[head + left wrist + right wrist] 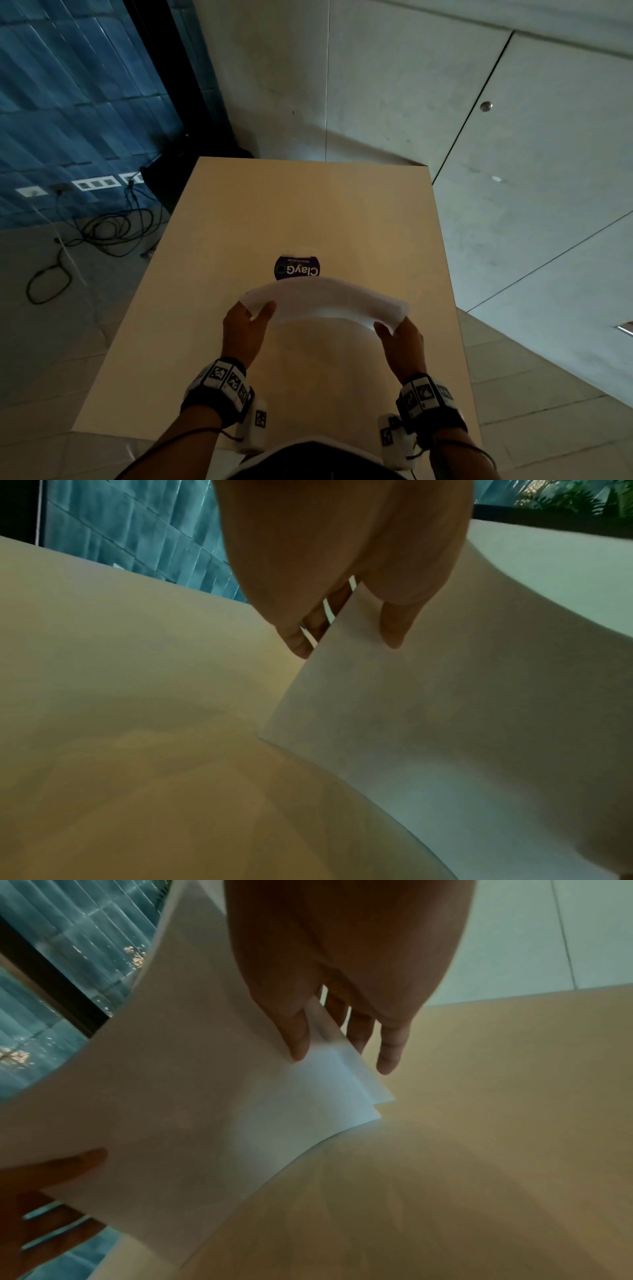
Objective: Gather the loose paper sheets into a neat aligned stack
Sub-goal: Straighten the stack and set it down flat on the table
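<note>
A bundle of white paper sheets (325, 301) arches upward above the middle of the beige table (239, 212), held at both ends. My left hand (255, 317) pinches its left end, thumb on the near face and fingers behind. My right hand (394, 330) pinches the right end the same way. In the left wrist view the sheets (445, 710) stand on edge under my left hand (346, 642). In the right wrist view the sheets (212, 1091) show two corners slightly offset at the lower right, below my right hand (339, 1058).
A round dark blue sticker (297, 268) with white lettering lies on the table just beyond the paper. Black cables (102, 233) trail over the floor to the left, near wall sockets (92, 183). Grey floor slabs (531, 154) lie to the right and beyond.
</note>
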### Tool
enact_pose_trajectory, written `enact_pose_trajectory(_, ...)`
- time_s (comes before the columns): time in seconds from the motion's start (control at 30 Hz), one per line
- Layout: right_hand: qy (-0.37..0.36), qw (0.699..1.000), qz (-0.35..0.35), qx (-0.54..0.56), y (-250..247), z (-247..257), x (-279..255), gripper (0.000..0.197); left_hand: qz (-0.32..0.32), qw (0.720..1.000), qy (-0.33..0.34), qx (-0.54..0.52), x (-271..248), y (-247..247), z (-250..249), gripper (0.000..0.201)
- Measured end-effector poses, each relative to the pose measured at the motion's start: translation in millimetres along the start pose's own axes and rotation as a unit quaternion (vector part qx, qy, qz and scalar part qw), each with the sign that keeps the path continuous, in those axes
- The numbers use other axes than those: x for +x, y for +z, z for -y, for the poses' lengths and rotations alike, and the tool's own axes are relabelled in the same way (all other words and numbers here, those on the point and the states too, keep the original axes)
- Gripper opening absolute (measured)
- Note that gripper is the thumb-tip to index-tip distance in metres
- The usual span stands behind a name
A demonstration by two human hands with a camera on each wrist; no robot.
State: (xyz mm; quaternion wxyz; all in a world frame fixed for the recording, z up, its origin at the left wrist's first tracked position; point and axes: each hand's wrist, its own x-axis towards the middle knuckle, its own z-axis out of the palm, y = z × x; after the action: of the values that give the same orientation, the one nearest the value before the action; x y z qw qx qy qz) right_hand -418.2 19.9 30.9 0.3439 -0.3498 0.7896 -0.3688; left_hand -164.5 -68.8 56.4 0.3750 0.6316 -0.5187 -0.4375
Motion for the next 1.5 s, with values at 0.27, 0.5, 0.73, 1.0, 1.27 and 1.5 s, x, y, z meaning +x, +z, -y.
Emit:
enact_pose_trajectory(0.27,0.012,1.0,-0.013,-0.012,-7.6,0.9,8.5,0.027,0.007,1.0,0.013,-0.006,2.8,-5.2,-0.8,0.021)
enact_pose_trajectory(0.5,-0.003,1.0,0.016,-0.009,-7.5,2.8,3.4,0.034,0.008,1.0,-0.014,0.003,4.0,-5.5,10.1,0.037)
enact_pose_trajectory(0.73,-0.034,0.997,0.029,0.059,-10.1,2.7,2.2,0.042,0.008,1.0,-0.003,0.0,4.0,-6.3,15.8,0.034)
enact_pose_trajectory(1.0,-0.041,0.994,0.031,0.096,-4.3,12.4,8.7,0.039,0.0,0.999,0.03,-0.033,4.2,-4.5,2.9,0.044)
enact_pose_trajectory(1.27,-0.028,0.99,0.075,0.113,-6.7,18.7,6.8,0.055,-0.002,0.997,0.025,-0.076,8.9,-2.5,3.6,0.047)
enact_pose_trajectory(1.5,-0.047,0.974,0.015,0.223,-9.7,53.8,-7.1,0.031,-0.024,0.999,0.039,-0.02,7.9,-2.8,1.1,0.021)
